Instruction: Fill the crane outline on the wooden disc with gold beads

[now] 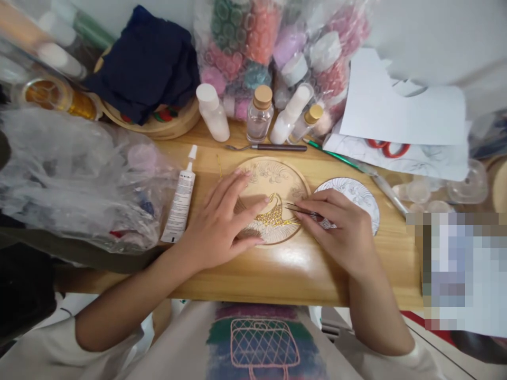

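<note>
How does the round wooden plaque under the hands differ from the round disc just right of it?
The wooden plaque is tan, larger, and bears a gold swan outline; the paper disc is white with dark line art. The left hand lies flat on the plaque; the right hand, holding tweezers, partly covers the disc. Both lie flat on the table.

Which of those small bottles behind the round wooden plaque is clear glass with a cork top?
The clear glass bottle standing upright in the middle; its neighbours are milky white plastic bottles.
</note>
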Available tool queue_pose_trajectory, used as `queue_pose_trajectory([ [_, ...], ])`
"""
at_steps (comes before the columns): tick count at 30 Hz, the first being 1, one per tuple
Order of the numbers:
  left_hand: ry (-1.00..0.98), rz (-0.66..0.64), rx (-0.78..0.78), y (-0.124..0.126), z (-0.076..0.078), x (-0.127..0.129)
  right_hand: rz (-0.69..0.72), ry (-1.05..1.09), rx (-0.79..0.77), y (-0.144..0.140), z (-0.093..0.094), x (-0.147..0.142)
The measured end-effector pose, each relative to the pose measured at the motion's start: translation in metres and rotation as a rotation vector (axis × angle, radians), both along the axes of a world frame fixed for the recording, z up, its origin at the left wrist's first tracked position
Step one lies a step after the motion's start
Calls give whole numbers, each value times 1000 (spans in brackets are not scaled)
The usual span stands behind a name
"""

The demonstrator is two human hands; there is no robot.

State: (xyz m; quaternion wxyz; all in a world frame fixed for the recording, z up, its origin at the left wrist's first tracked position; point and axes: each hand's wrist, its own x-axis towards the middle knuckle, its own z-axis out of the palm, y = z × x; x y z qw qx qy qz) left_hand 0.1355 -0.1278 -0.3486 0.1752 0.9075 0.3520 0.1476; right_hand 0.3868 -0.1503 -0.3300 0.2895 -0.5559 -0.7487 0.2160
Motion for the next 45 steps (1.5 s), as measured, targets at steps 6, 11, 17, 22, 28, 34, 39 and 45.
queue_pose_trajectory([
  [6, -35, -54, -34, -1, 0, 1, 21, -51, 0, 0, -1, -1],
  [11, -42, -59, -31, -1, 0, 2, 26, -73, 17, 0, -3, -2],
  [17, -37, -58, -37, -1, 0, 2, 44, -77, 35, 0, -6, -3],
  [22, -49, -46, -48, -2, -1, 2, 67, -64, 49, 1, -4, -3],
  [28, -51, -42, -50, -2, -1, 2, 74, -88, 77, 0, -5, -4],
  [34, -29, -44, -56, -1, 1, 2, 75, -134, 85, 0, -4, -4],
  [39, -40, -39, -63, -2, 1, 2, 61, -142, 57, -1, -4, -4],
  [45, -42, -41, -68, -1, 1, 3, 66, -130, 94, -2, -5, -3],
])
